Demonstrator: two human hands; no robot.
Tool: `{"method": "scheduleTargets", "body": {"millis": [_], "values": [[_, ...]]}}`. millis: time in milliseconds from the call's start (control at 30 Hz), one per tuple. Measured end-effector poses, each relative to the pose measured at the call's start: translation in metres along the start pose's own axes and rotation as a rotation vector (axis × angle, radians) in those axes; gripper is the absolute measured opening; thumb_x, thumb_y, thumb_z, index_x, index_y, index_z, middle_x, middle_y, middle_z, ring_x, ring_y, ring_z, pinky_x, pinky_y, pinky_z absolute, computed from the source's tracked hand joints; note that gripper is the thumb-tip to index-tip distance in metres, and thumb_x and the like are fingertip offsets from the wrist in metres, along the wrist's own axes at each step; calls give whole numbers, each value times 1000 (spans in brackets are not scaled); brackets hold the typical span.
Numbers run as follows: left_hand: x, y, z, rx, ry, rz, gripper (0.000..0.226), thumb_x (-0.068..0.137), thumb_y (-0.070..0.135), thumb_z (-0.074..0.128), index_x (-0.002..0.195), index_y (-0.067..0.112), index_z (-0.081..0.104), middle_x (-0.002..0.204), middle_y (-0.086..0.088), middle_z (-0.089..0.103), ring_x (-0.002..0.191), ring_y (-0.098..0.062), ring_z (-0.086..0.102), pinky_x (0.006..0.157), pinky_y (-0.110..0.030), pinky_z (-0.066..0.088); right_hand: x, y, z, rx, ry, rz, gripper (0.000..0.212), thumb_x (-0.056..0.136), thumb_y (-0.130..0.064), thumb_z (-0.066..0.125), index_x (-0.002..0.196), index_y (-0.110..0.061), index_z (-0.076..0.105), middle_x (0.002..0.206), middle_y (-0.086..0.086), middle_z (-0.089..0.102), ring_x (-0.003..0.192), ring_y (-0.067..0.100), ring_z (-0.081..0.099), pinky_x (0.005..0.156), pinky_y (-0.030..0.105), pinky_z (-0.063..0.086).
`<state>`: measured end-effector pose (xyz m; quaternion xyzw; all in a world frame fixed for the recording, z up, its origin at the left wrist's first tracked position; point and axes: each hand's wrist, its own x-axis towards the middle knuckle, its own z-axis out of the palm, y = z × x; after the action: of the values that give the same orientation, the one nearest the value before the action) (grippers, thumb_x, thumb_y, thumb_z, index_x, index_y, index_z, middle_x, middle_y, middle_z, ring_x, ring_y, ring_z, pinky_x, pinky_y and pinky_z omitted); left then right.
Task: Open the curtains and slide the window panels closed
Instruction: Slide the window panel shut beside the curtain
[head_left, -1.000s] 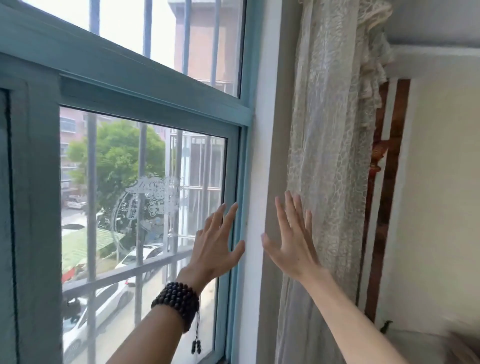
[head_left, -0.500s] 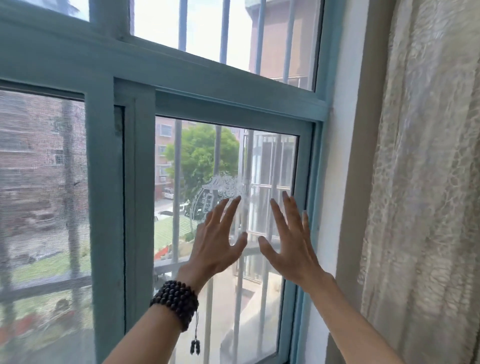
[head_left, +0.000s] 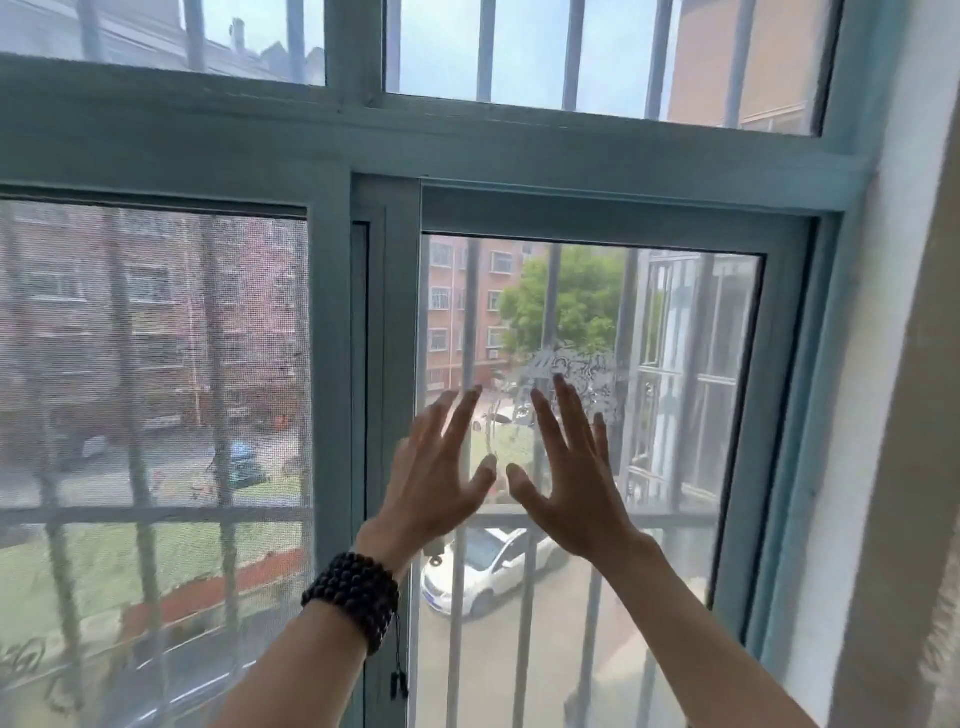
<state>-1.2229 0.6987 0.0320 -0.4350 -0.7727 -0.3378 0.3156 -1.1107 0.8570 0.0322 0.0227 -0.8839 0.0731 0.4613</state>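
Observation:
A teal-framed sliding glass panel (head_left: 748, 415) fills the right half of the window, its right stile against the frame. Both my hands are raised in front of its glass with fingers spread. My left hand (head_left: 436, 483), with a dark bead bracelet on the wrist, is near the panel's left stile (head_left: 400, 364). My right hand (head_left: 566, 478) is beside it, thumbs nearly touching. Whether the palms touch the glass I cannot tell. The lace curtain (head_left: 945, 649) shows only as a sliver at the far right edge.
A mesh screen panel (head_left: 156, 389) covers the left half of the window. Fixed upper panes (head_left: 597, 52) sit above a teal crossbar. Metal bars run outside. A white wall reveal (head_left: 878, 415) lies between the window frame and the curtain.
The view has swung left, so the curtain has nearly left the frame and the screen panel has come in. Both hands moved from the wall and curtain onto the middle of the glass panel.

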Motion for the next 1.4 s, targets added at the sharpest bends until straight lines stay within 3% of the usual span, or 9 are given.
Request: {"method": "scheduleTargets", "body": {"millis": [167,367,467,600,900,1033,1267,1400], "values": [[-20,-17,-14,76,59,-63,87,90,42,61,159,32,11,161,-9,25,142,-26,32,108,-45,32,16,-6,29,87,-54,-89,86,93,-56,44,164,-19,12,172,4,-9,158,19,-10,125,56,-7],[-51,-37,-17,87,30,-204,89,93,49,55,158,41,-5,169,0,5,153,-11,-3,120,-40,4,40,-11,68,47,-182,-247,85,91,-58,40,164,-22,16,172,5,-7,159,22,-7,126,58,-1],[-63,-43,-11,73,10,-275,89,88,61,44,158,40,-8,169,4,0,154,-14,0,119,-41,8,43,-8,82,17,-235,-280,82,89,-53,41,163,-24,22,172,8,-2,159,25,-2,123,64,8],[-81,-50,2,23,3,-343,92,86,67,43,156,42,-13,169,7,-2,154,-13,-1,116,-40,6,49,-2,90,-12,-244,-292,81,89,-47,49,163,-27,22,173,8,0,159,29,2,123,65,7],[-108,-64,15,-37,-70,-394,101,73,95,15,153,45,-22,169,6,-6,153,-13,3,115,-40,10,70,-2,76,-143,-247,-347,86,89,-32,68,163,-25,24,172,12,1,158,33,6,121,69,12],[-102,-62,15,-39,-55,-395,94,82,71,34,156,39,-14,169,1,1,154,-16,8,121,-44,22,80,-9,69,-176,-221,-394,86,86,-25,72,161,-23,29,171,16,1,158,37,4,120,70,10],[-92,-50,14,-106,-39,-470,99,92,43,61,158,33,-11,169,4,1,154,-14,3,116,-31,7,96,-26,69,-301,-182,-609,89,76,-20,78,157,-23,40,169,22,11,156,42,2,120,72,10],[-94,-50,6,-108,-45,-519,97,92,39,63,160,29,-5,168,5,8,152,-17,14,117,-32,11,111,-28,68,-496,-223,-641,88,86,-33,67,162,-34,23,170,14,-10,153,42,-20,119,70,-9]]}}
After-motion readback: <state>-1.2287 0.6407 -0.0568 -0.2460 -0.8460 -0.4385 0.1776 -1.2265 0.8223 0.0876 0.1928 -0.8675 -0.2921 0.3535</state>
